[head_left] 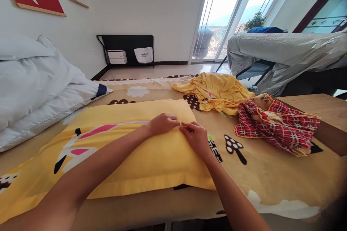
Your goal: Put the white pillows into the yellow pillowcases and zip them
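A yellow pillowcase (151,158) with a white and pink cartoon print lies flat on the bed in front of me. A pale zipper (132,122) runs across its upper part. Near the right end of that line, my left hand (164,123) is closed, its fingertips pinching the cloth beside the zipper. My right hand (195,136) meets it there, thumb and finger pinched on a small shiny zipper pull (180,125). The fingertips of both hands almost touch and partly hide what they grip.
Crumpled yellow cloth (217,92) and a red plaid cloth (279,124) lie on the patterned bedspread (257,166) to the right. White bedding (40,86) is heaped at left. Beyond the bed are a black rack (130,45) and a plastic-covered piece of furniture (287,48).
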Demonstrator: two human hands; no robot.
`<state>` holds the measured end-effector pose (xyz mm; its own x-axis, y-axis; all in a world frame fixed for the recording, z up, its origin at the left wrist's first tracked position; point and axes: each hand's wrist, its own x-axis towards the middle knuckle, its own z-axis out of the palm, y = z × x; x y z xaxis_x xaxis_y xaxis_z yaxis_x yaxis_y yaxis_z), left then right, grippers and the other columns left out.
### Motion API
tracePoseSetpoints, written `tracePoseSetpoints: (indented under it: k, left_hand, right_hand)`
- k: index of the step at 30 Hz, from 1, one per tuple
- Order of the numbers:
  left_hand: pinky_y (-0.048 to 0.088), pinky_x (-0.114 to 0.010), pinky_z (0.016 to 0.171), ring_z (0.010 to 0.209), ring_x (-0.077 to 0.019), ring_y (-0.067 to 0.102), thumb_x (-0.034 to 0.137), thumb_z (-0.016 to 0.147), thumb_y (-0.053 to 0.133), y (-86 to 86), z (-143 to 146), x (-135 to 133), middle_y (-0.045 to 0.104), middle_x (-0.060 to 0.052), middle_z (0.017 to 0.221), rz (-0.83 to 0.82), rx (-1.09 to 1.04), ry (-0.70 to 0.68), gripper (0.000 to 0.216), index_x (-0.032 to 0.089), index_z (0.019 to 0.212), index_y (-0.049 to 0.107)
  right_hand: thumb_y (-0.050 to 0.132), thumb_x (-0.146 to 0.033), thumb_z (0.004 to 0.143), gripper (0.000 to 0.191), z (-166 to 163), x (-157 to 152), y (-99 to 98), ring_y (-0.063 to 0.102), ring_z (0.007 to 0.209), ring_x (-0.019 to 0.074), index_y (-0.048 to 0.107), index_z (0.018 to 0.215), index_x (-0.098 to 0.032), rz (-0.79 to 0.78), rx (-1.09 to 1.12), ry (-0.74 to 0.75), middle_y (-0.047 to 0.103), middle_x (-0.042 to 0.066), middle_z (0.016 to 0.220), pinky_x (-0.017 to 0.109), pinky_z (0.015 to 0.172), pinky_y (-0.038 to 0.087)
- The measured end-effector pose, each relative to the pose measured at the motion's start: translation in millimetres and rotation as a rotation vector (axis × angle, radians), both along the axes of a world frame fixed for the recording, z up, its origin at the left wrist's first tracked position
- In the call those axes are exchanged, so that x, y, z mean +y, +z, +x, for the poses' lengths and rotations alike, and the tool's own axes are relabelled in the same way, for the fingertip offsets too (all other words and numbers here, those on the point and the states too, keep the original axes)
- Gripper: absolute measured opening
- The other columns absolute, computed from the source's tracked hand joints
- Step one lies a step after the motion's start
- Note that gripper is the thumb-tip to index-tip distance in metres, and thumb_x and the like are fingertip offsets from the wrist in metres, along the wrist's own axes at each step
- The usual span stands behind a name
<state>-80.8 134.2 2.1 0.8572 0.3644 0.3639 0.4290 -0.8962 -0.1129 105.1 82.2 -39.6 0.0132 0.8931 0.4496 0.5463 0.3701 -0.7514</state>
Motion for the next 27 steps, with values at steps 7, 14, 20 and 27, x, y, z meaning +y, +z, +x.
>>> tracePoseSetpoints:
  k: [7,14,20,27]
  left_hand:
    - [0.042,-0.021,0.06,0.069,-0.0113,0.06,0.017,0.097,0.04,-10.9,-2.5,-7.1,0.067,-0.003,0.08,0.106,-0.167,-0.037,0.028,0.017,0.095,0.068]
    - [0.047,-0.024,0.067,0.072,-0.0127,0.055,0.021,0.096,0.046,-21.9,2.9,-31.3,0.062,-0.005,0.075,0.054,-0.357,0.105,0.027,0.017,0.087,0.071]
    - [0.05,-0.024,0.069,0.074,-0.0134,0.057,0.017,0.086,0.057,-22.3,7.2,-42.3,0.062,-0.005,0.076,-0.187,-0.505,0.143,0.016,0.017,0.078,0.071]
    - [0.049,-0.026,0.066,0.071,-0.0143,0.057,0.018,0.084,0.058,-24.8,12.5,-51.4,0.062,-0.005,0.075,-0.243,-0.568,0.307,0.015,0.015,0.077,0.072]
  right_hand:
    - [0.063,-0.027,0.083,0.015,3.9,0.4,1.5,0.06,0.065,0.016,0.076,0.09,-0.023,0.113,-0.208,0.03,0.066,0.003,0.073,0.028,0.063,0.048]
    - [0.061,-0.023,0.087,0.011,-0.4,-6.4,-12.0,0.06,0.072,0.0176,0.072,0.088,-0.021,0.28,-0.251,-0.015,0.066,0.003,0.074,0.029,0.066,0.048]
    - [0.061,-0.017,0.087,0.01,-1.7,-10.8,-17.8,0.056,0.071,0.0171,0.07,0.09,-0.019,0.393,-0.261,-0.006,0.065,0.004,0.075,0.029,0.065,0.048]
    - [0.062,-0.008,0.084,0.015,-2.5,-17.3,-24.1,0.052,0.07,0.0166,0.068,0.094,-0.017,0.509,-0.229,0.0,0.065,0.004,0.075,0.03,0.065,0.047]
